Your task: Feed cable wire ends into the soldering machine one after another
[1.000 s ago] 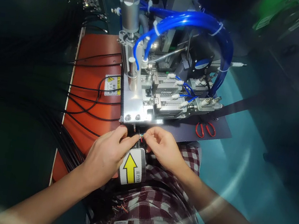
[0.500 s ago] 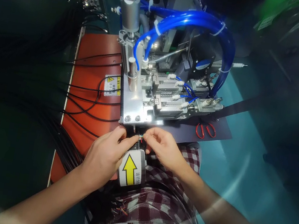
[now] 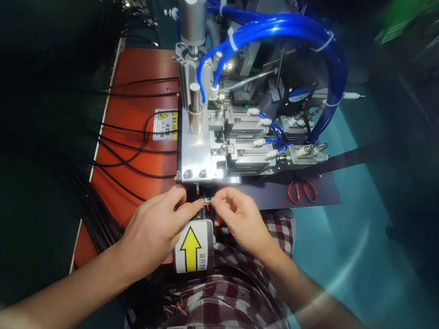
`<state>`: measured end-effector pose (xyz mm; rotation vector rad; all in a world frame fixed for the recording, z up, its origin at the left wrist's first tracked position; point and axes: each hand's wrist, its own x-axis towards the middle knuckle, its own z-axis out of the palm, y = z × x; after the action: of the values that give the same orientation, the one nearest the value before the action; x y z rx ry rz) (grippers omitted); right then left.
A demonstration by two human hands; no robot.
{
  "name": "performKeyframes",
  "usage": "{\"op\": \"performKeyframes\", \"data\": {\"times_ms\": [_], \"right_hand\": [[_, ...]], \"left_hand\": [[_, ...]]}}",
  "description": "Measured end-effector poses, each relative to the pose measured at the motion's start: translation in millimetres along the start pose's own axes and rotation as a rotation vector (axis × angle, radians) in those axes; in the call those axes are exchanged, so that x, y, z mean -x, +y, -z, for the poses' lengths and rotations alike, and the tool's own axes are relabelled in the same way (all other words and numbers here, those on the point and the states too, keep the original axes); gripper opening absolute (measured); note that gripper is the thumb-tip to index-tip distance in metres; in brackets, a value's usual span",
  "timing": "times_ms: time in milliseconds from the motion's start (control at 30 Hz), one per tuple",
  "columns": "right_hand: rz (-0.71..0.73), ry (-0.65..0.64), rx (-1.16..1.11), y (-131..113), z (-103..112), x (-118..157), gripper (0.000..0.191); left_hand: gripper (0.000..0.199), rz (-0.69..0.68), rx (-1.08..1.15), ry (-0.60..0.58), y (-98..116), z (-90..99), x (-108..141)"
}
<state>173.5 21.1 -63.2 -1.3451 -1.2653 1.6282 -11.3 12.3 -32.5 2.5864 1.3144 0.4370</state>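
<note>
My left hand (image 3: 156, 227) is closed at the machine's front edge, its thumb tip at the end of a black cable (image 3: 126, 189) that runs in under the hand from the left. Thin coloured wires (image 3: 207, 202), red, blue and yellowish among them, fan out from that end. On their right side my right hand (image 3: 238, 218) pinches the wire tips between thumb and forefinger. Just below the fingers sits a white cover (image 3: 206, 241) with a yellow arrow (image 3: 190, 249). How the left fingers wrap the cable is hidden by the hand.
A metal machine (image 3: 200, 153) with blue air hoses (image 3: 284, 26) stands right in front of the hands. Red-handled scissors (image 3: 294, 191) lie on its dark base plate. More black cables (image 3: 97, 217) cross the orange mat (image 3: 146, 71) on the left.
The coloured wires between the fingertips have shifted slightly, and the red one now points a little lower. Both hands stay almost in place.
</note>
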Motion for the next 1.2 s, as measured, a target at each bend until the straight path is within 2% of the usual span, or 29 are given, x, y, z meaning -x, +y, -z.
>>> {"op": "performKeyframes", "data": {"times_ms": [233,367,633,867,967,1100,1200], "right_hand": [[0.079,0.03,0.149,-0.9,0.0,1.3,0.013],[0.098,0.023,0.152,-0.8,0.3,1.4,0.013],[0.092,-0.003,0.119,0.1,2.1,0.3,0.012],[0.066,0.035,0.152,0.4,-0.6,0.9,0.011],[0.032,0.064,0.146,0.9,-2.7,0.3,0.011],[-0.044,0.031,0.066,-1.3,-0.9,0.1,0.01],[-0.021,0.09,0.142,-4.8,0.9,2.4,0.012]], "left_hand": [[0.033,-0.001,-0.011,-0.005,-0.1,0.2,-0.8],[0.033,-0.011,-0.019,-0.003,-0.8,0.2,-0.2],[0.032,-0.013,-0.009,0.0,-0.9,-0.7,-1.0],[0.032,-0.014,-0.036,0.008,0.3,-0.5,0.6],[0.032,-0.012,-0.038,0.01,0.4,-1.5,-0.4],[0.031,-0.016,0.02,0.032,-1.6,-2.1,-1.7],[0.031,-0.02,0.06,0.034,-3.0,-1.9,-1.6]]}}
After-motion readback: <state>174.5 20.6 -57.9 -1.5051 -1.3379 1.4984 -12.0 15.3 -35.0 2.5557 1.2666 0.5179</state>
